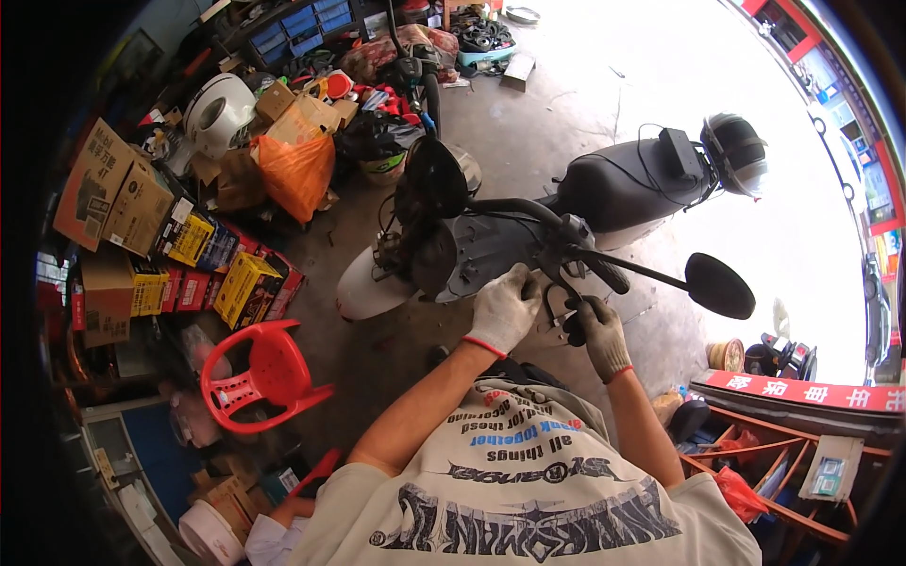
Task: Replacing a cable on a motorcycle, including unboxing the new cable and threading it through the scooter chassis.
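A scooter (481,255) stands in front of me with its front body opened up. My left hand (508,307), in a whitish work glove with a red cuff, has its fingers pinched together beside the handlebar stem (566,247). Whatever lies between those fingertips is too small to tell. In a similar glove with dark-stained fingers, my right hand (606,340) is closed around a dark part by a loop of black cable (552,300), just right of my left hand. A round black mirror (720,286) sticks out on its rod to the right.
A helmet (734,154) and a black box (679,154) are at the scooter's seat (609,179). On the left are a red plastic chair (260,377), cardboard boxes (137,212) and an orange bag (294,174). A rusty metal rack (788,472) stands at the lower right.
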Available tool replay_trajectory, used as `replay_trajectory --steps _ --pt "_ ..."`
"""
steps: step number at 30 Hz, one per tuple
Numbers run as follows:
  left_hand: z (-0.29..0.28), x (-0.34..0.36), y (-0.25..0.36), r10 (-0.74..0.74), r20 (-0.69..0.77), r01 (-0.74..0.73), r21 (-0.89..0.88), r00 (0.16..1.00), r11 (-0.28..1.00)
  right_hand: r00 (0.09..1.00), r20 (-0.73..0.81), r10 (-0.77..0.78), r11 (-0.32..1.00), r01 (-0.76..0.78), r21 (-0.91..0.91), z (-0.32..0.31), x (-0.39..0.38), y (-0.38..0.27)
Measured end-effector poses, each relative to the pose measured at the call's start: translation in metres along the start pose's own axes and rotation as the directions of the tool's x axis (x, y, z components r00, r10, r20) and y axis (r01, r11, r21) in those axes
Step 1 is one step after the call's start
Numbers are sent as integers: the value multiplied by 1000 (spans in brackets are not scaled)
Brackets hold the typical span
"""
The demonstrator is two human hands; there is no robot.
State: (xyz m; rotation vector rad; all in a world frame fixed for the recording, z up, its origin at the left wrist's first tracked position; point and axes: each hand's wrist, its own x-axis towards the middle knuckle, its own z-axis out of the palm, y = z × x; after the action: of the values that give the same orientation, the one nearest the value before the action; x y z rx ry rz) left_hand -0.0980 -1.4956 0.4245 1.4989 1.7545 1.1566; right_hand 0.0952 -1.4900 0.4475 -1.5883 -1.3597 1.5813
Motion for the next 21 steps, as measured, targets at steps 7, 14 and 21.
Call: replay_trajectory --steps 7,14,21 --pt "-5 0 3 148 -44 -141 135 988 981 999 42 -2 999 3 -44 0 0 -7" --pt "-8 0 3 221 -24 -212 196 975 957 999 28 -19 999 20 -39 2 5 2" --pt "10 -11 1 276 -162 -272 51 947 961 999 -3 -40 997 40 -72 1 12 15"
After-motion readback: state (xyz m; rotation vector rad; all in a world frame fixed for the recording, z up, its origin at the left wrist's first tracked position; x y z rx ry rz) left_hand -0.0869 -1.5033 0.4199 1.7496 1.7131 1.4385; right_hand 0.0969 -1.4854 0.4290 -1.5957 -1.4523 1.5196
